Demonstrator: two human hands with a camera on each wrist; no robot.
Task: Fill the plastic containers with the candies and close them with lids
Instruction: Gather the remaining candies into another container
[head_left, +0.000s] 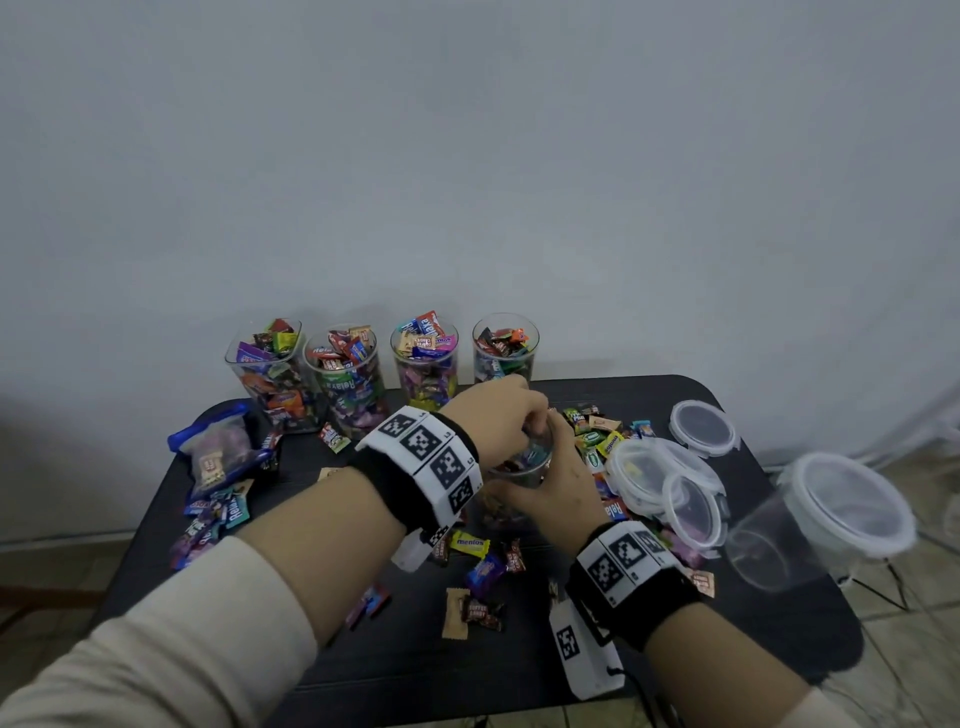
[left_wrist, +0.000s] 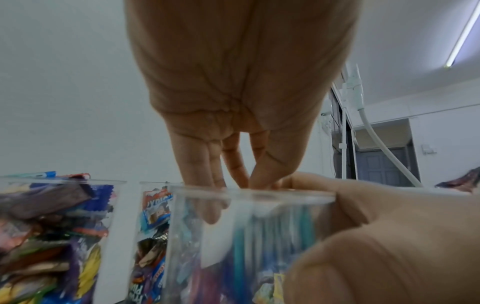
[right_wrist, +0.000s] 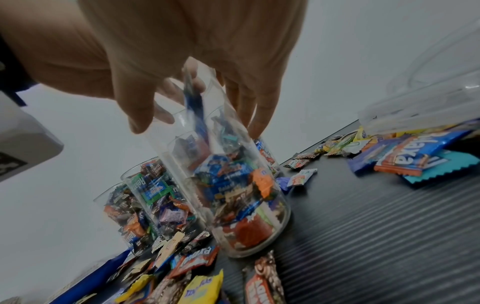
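The clear plastic container (right_wrist: 233, 185) stood upright on the black table (head_left: 675, 649), in front of four filled ones along the wall. The right hand (head_left: 563, 496) was wrapped around its upper wall, steadying it. The left hand (head_left: 498, 415) hovered over the mouth, fingertips (left_wrist: 207, 214) bunched and dipping inside; whether they pinched a candy could not be told. The container looked light, thin-walled and slick, likely to tip or flex if squeezed, so holding mid-wall seemed wisest. Lids (head_left: 701, 428) lay nearby, right.
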